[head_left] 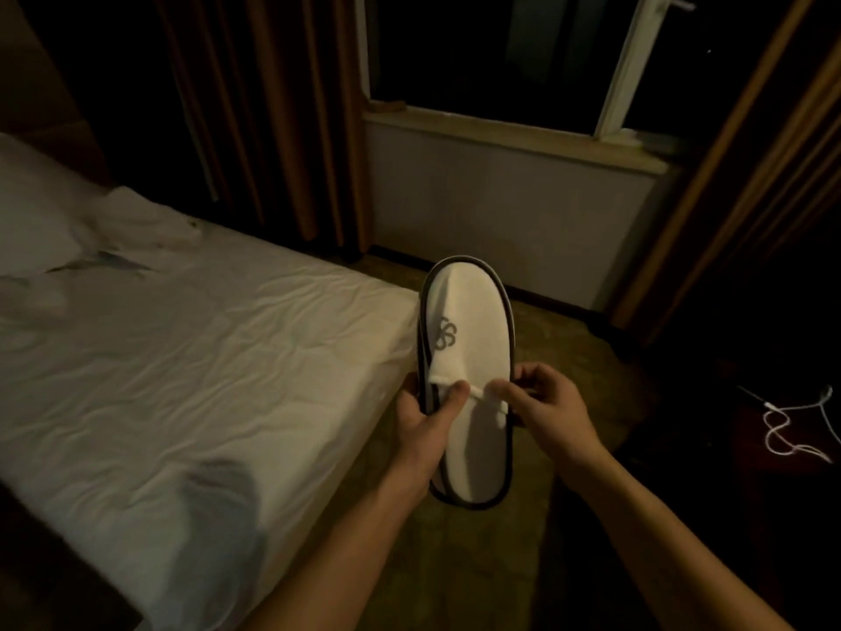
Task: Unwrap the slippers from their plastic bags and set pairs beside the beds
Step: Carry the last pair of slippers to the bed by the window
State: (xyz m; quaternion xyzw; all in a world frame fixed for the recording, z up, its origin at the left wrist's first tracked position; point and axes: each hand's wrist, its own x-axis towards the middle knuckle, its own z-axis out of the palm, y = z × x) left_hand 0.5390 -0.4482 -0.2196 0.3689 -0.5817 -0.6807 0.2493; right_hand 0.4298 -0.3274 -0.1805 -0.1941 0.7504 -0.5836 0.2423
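A white slipper [468,339] with a dark rim and a grey flower logo is held in the air over the floor, just off the bed's corner, toe pointing away. A second slipper's edge shows stacked behind it on the left side. My left hand [428,430] grips the left edge, thumb on the opening of the upper. My right hand [544,405] pinches the edge of the upper from the right. No plastic bag is visible on the slippers.
A bed [173,357] with a wrinkled white sheet fills the left; a pillow [36,211] and crumpled white items [150,220] lie near its head. Brownish carpet [455,562] lies below. A window wall [500,207] stands ahead, curtains [255,111] left. A white cable [792,425] lies at right.
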